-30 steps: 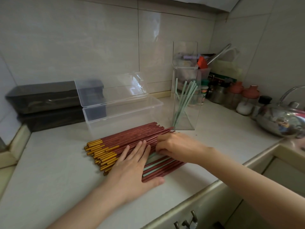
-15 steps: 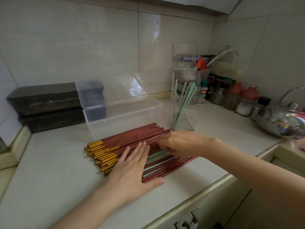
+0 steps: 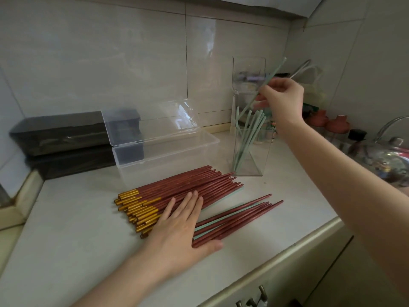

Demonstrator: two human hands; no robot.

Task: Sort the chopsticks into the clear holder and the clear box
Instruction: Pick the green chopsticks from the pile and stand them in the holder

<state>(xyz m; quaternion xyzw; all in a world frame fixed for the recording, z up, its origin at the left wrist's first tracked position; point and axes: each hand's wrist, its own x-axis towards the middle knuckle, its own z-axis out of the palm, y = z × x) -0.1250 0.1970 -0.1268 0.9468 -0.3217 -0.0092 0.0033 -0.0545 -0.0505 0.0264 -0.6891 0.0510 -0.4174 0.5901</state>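
A pile of red chopsticks with gold ends (image 3: 177,191) lies on the white counter, and a few pale green chopsticks (image 3: 212,224) lie mixed in. My left hand (image 3: 179,227) rests flat on the pile, fingers straight. My right hand (image 3: 283,94) pinches one pale green chopstick (image 3: 269,79), tilted above the clear holder (image 3: 249,151). The holder stands upright behind the pile with several green chopsticks in it. The clear box (image 3: 163,151) sits to its left with its lid up and nothing visible inside.
Two dark boxes (image 3: 62,134) are stacked at the back left against the wall. Jars with red lids (image 3: 336,125) and a shiny kettle (image 3: 389,156) crowd the right rear corner. The counter edge (image 3: 287,258) runs along the front right.
My right hand has lifted off the pile with a green chopstick and risen above the clear holder. A group of chopsticks now lies apart at the front right. My left hand stays put.
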